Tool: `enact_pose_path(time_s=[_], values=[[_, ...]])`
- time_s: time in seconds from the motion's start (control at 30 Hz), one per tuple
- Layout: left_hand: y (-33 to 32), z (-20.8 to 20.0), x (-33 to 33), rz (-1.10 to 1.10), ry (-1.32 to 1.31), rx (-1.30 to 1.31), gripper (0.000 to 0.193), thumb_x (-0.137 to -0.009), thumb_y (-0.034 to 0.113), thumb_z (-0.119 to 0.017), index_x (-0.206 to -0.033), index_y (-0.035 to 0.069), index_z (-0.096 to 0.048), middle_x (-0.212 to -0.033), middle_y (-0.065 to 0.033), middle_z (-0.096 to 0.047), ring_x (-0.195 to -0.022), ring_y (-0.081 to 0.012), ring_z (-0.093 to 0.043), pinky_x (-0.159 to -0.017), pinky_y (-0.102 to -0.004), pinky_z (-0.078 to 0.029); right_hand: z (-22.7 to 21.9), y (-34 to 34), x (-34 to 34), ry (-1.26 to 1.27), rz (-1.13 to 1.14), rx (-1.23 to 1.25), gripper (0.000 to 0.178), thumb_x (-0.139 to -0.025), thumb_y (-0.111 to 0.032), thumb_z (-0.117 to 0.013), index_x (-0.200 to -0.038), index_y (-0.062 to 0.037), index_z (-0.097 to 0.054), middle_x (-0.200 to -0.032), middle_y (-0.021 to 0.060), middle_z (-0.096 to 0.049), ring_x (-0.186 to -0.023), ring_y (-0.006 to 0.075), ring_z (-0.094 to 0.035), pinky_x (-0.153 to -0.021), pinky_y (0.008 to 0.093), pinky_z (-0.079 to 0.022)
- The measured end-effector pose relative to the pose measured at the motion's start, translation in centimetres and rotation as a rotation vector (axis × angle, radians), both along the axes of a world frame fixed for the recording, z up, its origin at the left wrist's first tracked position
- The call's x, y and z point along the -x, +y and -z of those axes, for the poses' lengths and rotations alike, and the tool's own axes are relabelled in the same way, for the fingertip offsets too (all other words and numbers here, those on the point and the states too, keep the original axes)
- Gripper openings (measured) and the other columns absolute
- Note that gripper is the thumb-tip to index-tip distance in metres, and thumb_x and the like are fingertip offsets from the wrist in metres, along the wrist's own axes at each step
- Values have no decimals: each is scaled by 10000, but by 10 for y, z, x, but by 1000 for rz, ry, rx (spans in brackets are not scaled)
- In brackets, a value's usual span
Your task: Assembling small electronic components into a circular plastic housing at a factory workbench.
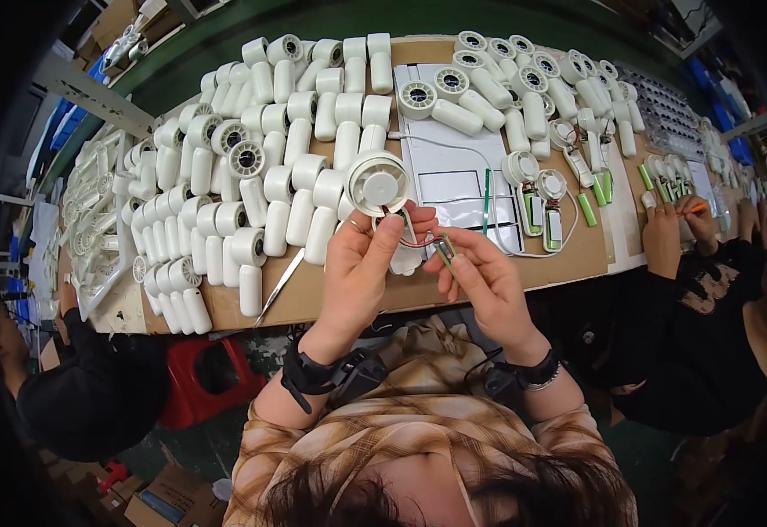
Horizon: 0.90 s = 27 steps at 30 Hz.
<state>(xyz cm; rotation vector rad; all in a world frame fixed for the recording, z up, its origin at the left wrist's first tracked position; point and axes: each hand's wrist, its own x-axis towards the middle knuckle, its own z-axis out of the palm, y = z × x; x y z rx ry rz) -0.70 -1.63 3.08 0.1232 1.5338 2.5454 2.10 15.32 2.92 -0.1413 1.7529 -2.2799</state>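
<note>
My left hand (pixel 359 263) is closed around the neck of a white handheld fan housing (pixel 378 183), its round head pointing away from me and a white hub at its middle. Red and dark wires run from the housing across to a small green circuit board (pixel 444 251). That board is pinched between the thumb and fingers of my right hand (pixel 482 279). Part of the fan's handle shows below the wires, between my hands; the rest is behind my left fingers. Tweezers (pixel 280 287) lie on the table left of my left hand.
Rows of white handheld fans (pixel 300 215) cover the left and back of the table. Right of my hands lie opened fans (pixel 552 215) with green batteries (pixel 586 209) and a white cable (pixel 467 147). A co-worker's hands (pixel 662 241) work at the far right; another person (pixel 85 378) sits left by a red stool (pixel 212 379).
</note>
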Motion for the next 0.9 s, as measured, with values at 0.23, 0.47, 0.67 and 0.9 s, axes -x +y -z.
enact_pose_path(time_s=[0.23, 0.47, 0.67, 0.9], values=[[11, 10, -2, -107, 124, 45, 319, -993, 171, -512, -1233, -37, -486, -1168, -164, -624, -1069, -210, -614, -953, -329, -459, 2, -8, 2, 105, 9, -52, 339, -1007, -152, -435, -1315, -18, -478, -835, -10, -493, -645, 40, -383, -550, 184, -335], [13, 15, 5, -147, 162, 126, 357, -983, 162, -530, -1266, -37, -443, -1209, -167, -601, -1104, -220, -597, -968, -341, -453, 2, -4, 7, 78, -193, 67, 312, -1017, -169, -414, -1272, -8, -493, -844, -11, -491, -582, 44, -358, -539, 183, -324], [14, 18, 3, -72, 26, -127, 336, -986, 163, -524, -1253, -32, -463, -1213, -154, -599, -1123, -217, -582, -977, -355, -447, 13, -3, 9, -19, -135, 266, 321, -1018, -203, -410, -1248, 1, -503, -808, 13, -494, -563, 53, -355, -530, 184, -313], [21, 27, 0, -55, -5, -91, 291, -984, 167, -536, -1207, -19, -514, -1225, -111, -590, -1096, -165, -573, -963, -322, -435, 0, 1, 11, -171, -82, 287, 335, -1007, -221, -420, -1240, 2, -512, -707, -1, -462, -558, 51, -349, -526, 178, -289]])
